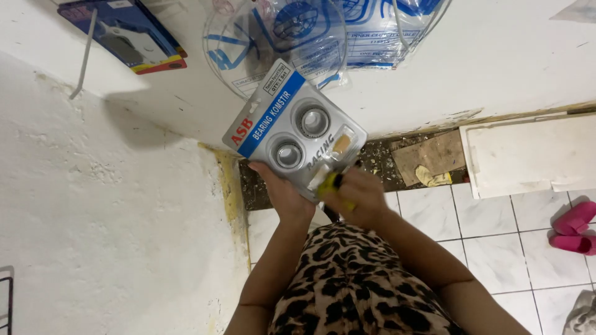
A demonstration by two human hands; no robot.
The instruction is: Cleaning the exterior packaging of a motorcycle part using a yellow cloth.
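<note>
The left hand [282,195] grips the lower edge of a silver blister pack [295,130], fingers clenched on the card from below, so the pack stands up in front of the white wall [112,205], tilted with its top corner toward the upper left. The pack carries a blue diagonal stripe and, under clear plastic, two round metal bearings [312,121] side by side, plus a small tan piece near its right edge. The right hand [360,198] sits just beside the left, touching the pack's lower right corner — its fingers are closed around a yellow-and-black tool [330,185] whose tip meets the packaging there; what kind of tool it is cannot be told. Below both hands lies a leopard-print garment [354,285] covering the person's front. Higher on the wall hang clear plastic bags with blue printing [292,31] and, to the left, a dark blue carded package [127,34]. The floor is white tile [496,248], with a white board [528,155] and scraps of cardboard [428,158] along the wall's foot — pink slippers [574,226] rest at the right edge.
</note>
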